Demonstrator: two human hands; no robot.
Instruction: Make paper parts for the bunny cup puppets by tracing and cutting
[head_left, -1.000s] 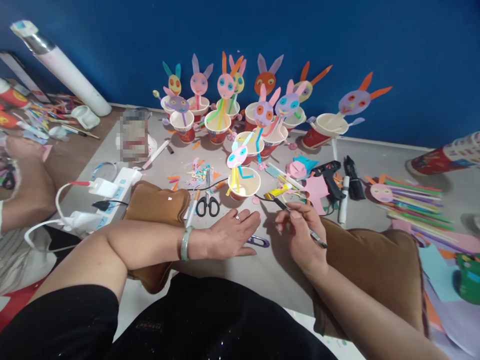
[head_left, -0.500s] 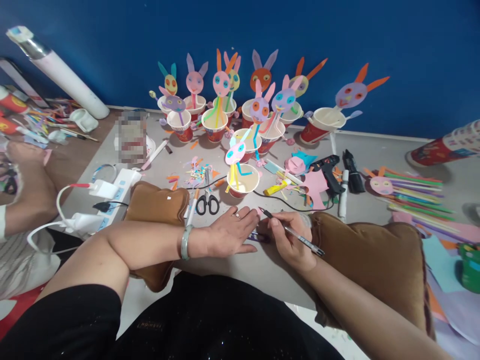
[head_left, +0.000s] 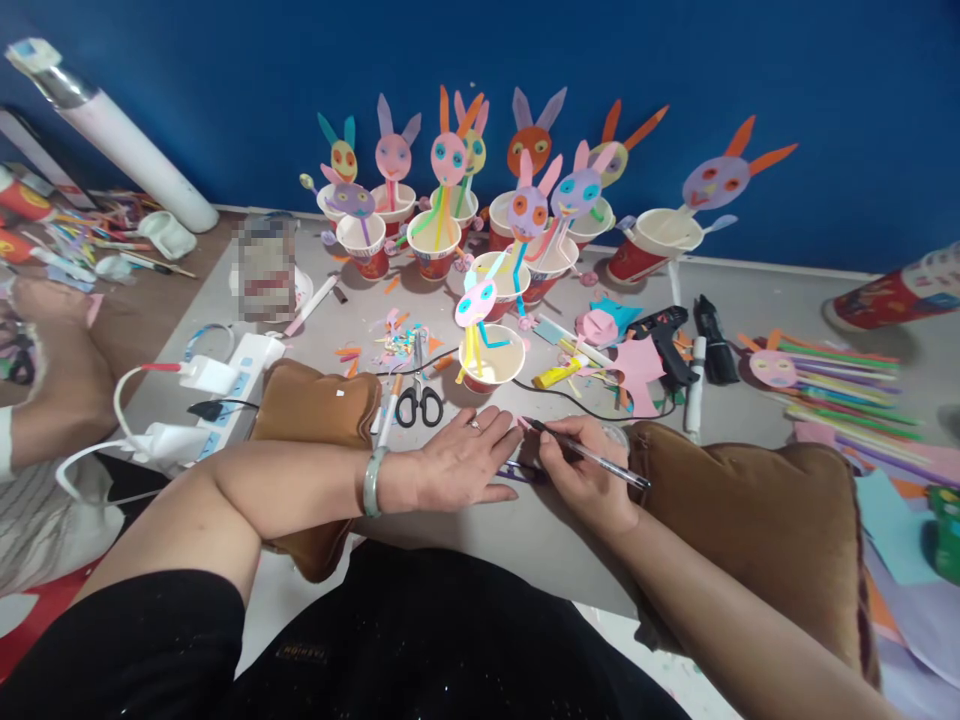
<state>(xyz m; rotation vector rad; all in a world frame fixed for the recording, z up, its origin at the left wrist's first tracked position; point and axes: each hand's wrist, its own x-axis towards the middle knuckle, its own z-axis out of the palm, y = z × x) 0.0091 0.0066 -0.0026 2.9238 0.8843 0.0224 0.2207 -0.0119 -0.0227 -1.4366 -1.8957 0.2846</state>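
My left hand (head_left: 465, 462) lies palm down on the grey table, fingers stretched out and thumb apart. A black-capped clear pen (head_left: 600, 460) is pinched in my right hand (head_left: 589, 480), its tip by my left fingertips. Something small and pink shows at the tip; I cannot make out its shape. Between my hands lies a dark purple item (head_left: 520, 471), partly hidden. Just beyond stands a paper cup (head_left: 491, 365) with a pink paper rabbit head (head_left: 475, 303) on bent yellow and blue straws. Black-handled scissors (head_left: 419, 400) lie beyond my left hand.
Several cups with rabbit figures (head_left: 435, 250) line the blue wall. A glue gun (head_left: 664, 345), paper scraps (head_left: 637, 372) and straws (head_left: 847, 385) lie to the right. Brown cushions (head_left: 742, 520) flank my arms. A power strip (head_left: 240, 385) and another person's arm (head_left: 56, 360) are left.
The view has shifted slightly. The pen in my right hand has tilted a little flatter, its tip staying near my left fingertips. My left hand keeps its place.
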